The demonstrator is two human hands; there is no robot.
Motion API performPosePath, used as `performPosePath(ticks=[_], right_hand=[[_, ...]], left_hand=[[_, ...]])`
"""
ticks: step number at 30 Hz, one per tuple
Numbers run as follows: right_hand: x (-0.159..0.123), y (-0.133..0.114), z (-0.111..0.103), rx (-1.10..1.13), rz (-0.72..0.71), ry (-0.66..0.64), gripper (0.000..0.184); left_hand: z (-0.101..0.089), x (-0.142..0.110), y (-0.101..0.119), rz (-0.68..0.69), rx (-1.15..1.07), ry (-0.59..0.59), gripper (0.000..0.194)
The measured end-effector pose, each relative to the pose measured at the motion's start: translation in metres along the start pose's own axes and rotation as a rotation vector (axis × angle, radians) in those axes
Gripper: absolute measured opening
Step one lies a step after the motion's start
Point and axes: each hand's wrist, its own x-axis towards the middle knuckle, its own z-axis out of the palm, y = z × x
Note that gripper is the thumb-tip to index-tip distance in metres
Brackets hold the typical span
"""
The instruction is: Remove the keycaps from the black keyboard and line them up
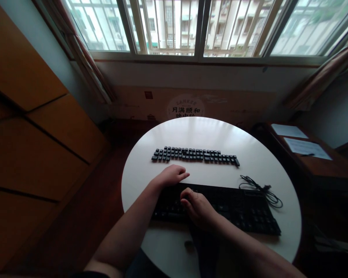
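Observation:
A black keyboard point(234, 204) lies on the round white table, its near-left part behind my forearms. My right hand point(199, 208) is closed above the middle of it, fingers curled round a keycap puller point(195, 192). Only thin wire of the puller shows; the rest is hidden in the fist. By the keyboard's far edge rests my left hand point(172, 174), thumb stretched out and somewhat apart from the bent fingers, with nothing visible in it. Beyond it, loose black keycaps point(191, 153) stand in rows.
A coiled black cable point(262, 190) lies at the keyboard's far right corner. The white table point(142, 173) has a rounded edge. A small dark object point(189, 246) is near my body. To the right, papers point(307, 148) and a pen lie on a brown desk point(333, 166).

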Motion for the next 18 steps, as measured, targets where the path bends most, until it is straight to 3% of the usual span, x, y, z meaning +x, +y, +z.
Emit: performPosePath(ticks=[10, 18], right_hand=[[0.0072, 0.0037, 0.0002, 0.047, 0.118, -0.039, 0.014], [0.0060, 0.0007, 0.0056, -0.187, -0.026, -0.090, 0.010]], left_hand=[[0.0021, 0.0059, -0.0065, 0.010, 0.043, 0.054, 0.044], [0.0037, 0.0048, -0.0063, 0.009, 0.095, 0.056, 0.044]])
